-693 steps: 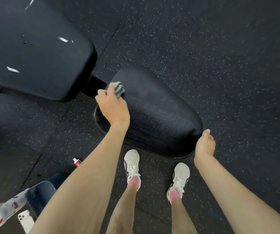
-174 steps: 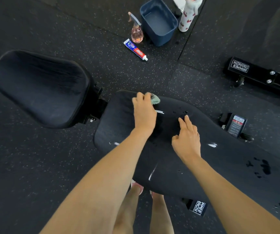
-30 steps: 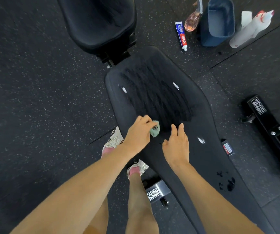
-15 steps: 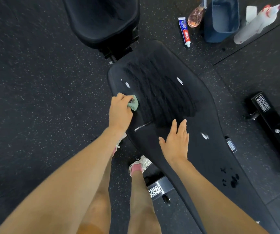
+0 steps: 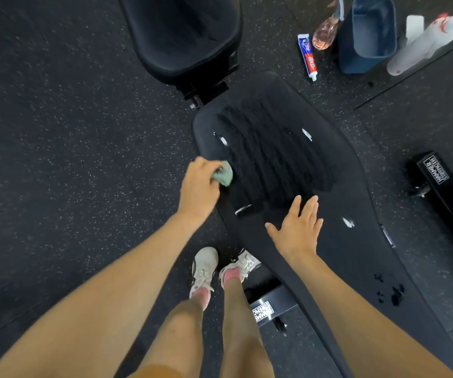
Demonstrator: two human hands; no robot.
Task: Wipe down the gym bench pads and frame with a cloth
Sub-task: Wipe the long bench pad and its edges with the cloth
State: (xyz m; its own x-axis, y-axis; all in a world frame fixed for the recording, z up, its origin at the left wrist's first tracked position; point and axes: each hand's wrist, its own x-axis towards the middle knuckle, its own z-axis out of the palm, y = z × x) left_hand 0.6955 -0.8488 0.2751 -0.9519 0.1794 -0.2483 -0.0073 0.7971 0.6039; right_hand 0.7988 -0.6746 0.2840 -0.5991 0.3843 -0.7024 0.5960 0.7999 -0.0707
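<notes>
The long black back pad (image 5: 351,203) runs from the middle to the lower right, with dark wet streaks across its upper half and small white marks. Beyond it at the top sits the black seat pad (image 5: 184,34). My left hand (image 5: 199,186) grips a small crumpled green cloth (image 5: 224,176) against the back pad's left edge. My right hand (image 5: 297,227) lies flat on the pad with straight fingers. A black frame foot (image 5: 267,311) with white lettering shows under the pad near my shoes.
On the speckled rubber floor at the top right stand a blue bin (image 5: 367,34), a pink spray bottle (image 5: 325,34), a toothpaste tube (image 5: 307,57) and a white bottle (image 5: 422,46). Another black frame bar (image 5: 449,192) lies at the right.
My left hand with the cloth went from the pad's middle out to its left edge and has stayed near there. My right hand has stayed flat on the pad.
</notes>
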